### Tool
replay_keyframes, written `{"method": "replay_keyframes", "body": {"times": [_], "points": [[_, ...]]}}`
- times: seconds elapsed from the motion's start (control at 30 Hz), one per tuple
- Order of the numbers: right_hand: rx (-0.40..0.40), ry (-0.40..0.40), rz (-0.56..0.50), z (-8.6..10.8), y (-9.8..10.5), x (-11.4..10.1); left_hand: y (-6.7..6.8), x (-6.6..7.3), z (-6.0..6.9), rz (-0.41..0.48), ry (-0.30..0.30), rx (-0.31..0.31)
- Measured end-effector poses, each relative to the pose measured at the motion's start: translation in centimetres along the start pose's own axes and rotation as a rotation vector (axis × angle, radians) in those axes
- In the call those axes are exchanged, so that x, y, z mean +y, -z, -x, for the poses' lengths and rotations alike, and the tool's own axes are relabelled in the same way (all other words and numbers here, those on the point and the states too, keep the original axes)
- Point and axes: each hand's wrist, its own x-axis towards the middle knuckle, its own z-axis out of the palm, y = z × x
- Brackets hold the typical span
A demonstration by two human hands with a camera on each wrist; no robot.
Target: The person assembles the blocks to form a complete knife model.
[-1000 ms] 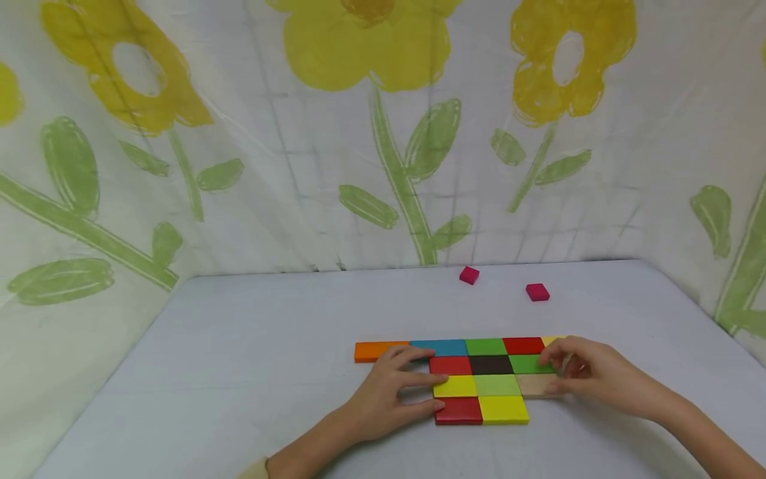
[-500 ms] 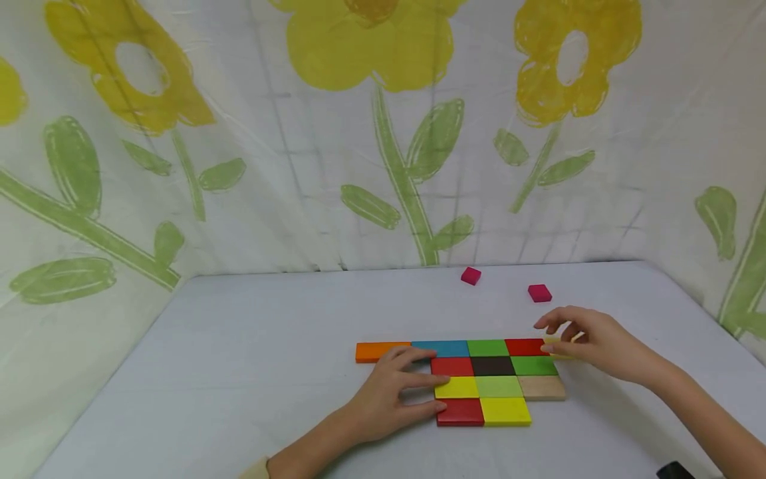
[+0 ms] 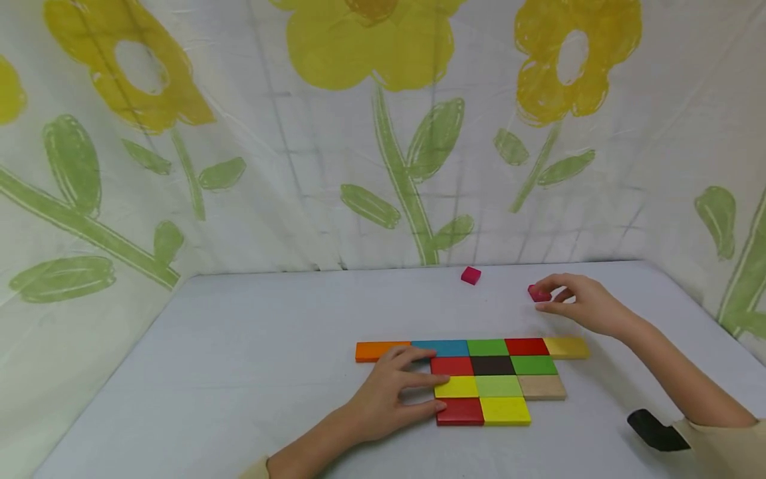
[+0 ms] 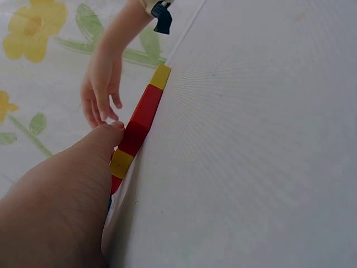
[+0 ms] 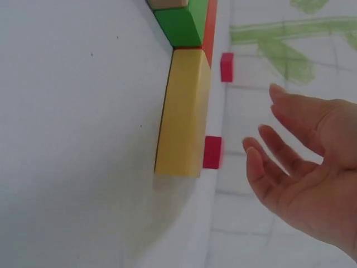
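Note:
Several flat coloured blocks are laid edge to edge in rows on the table. My left hand (image 3: 385,396) rests at their left side, fingers spread, fingertips touching the blue block (image 3: 439,348), the yellow block (image 3: 456,386) and the front red block (image 3: 459,412). Behind the rows, my right hand (image 3: 586,305) hovers with thumb and fingers parted at a small magenta block (image 3: 541,299), partly covering it. The right wrist view shows that hand (image 5: 318,167) holding nothing; contact with the magenta block (image 5: 212,152) cannot be made out. A pale yellow block (image 3: 567,347) ends the back row.
Another magenta block (image 3: 471,275) lies near the table's back edge. An orange block (image 3: 377,351) juts out left in the back row. A black strap end (image 3: 657,432) hangs by the right sleeve (image 3: 724,449). A flower-painted cloth (image 3: 299,199) stands behind the table (image 3: 251,346).
My right hand has moved from the wooden and green blocks at the right side, past the pale yellow one, back to the magenta block. The left hand has stayed put.

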Motion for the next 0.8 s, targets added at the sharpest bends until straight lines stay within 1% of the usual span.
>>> {"method": "replay_keyframes", "body": {"times": [0.23,0.47,0.6,0.8], "points": [[-0.002,-0.071,0.009,-1.6,0.8,1.7,0.1,0.0,0.0,0.002,0.002,-0.003],[-0.046,-0.133,-0.011,-2.6,0.9,3.3,0.0,0.0,0.0,0.000,0.003,-0.003],[-0.073,-0.150,-0.029,-2.9,0.7,3.9,-0.1,0.0,-0.1,-0.001,0.007,-0.005],[-0.087,-0.146,-0.047,-3.2,0.5,4.5,0.0,0.0,-0.1,-0.003,0.007,-0.006]]}}
